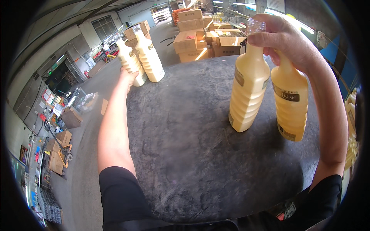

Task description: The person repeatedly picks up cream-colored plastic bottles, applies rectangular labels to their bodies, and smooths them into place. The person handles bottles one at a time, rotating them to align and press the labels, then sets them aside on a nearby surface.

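My left hand (pixel 130 76) is closed around the lower body of a cream-coloured bottle (pixel 128 57) at the table's far left edge. Close beside it on the right stands a second cream bottle (pixel 150 57) of the same ribbed shape. On the right side, my right hand (pixel 283 40) grips two more such bottles by their necks. The nearer-left one (pixel 249 84) tilts slightly and shows a clear glass neck; the other bottle (pixel 290 104) has a dark label facing me, and its neck is mostly covered by my fingers. Whether these two touch the tabletop I cannot tell.
Beneath the bottles is a dark, scuffed tabletop (pixel 181 134). Stacked cardboard boxes (pixel 189 40) stand past its far edge. On the floor to the left is a hand truck (pixel 61 154) with cartons. More pale bottles (pixel 351 134) show at the right rim.
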A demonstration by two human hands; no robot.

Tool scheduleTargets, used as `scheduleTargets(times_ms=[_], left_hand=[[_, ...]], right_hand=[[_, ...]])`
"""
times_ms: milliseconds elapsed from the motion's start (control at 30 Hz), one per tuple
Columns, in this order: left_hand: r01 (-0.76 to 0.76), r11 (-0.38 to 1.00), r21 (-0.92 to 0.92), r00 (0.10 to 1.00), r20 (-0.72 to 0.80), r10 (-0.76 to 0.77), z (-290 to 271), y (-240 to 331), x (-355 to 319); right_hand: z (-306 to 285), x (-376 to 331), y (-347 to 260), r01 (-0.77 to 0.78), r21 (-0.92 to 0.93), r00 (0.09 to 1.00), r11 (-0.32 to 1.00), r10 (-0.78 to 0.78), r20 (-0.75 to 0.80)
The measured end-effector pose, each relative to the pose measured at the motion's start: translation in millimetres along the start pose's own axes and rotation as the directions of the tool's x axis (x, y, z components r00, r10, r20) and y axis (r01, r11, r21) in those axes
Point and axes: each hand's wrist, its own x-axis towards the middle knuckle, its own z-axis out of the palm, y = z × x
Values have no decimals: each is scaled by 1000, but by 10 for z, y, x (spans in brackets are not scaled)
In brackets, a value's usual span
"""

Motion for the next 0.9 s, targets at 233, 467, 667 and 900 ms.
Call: scheduleTargets(times_ms=[233,467,667,900], left_hand=[[-234,895,381,874,-321,365,51,329,-35],[-305,775,-553,659,465,591,703,2681,-2124],[-500,732,-463,614,406,676,1124,2945,-2357],[-602,725,-336,616,382,689,1121,3085,-2223]], right_hand=[[50,-23,48,4,-78,994,997,-13,-109],[-250,-116,-290,-94,-148,994,985,100,36],[-466,-288,-283,-120,271,985,955,149,-88],[-381,-139,176,43,338,960,940,55,-275]])
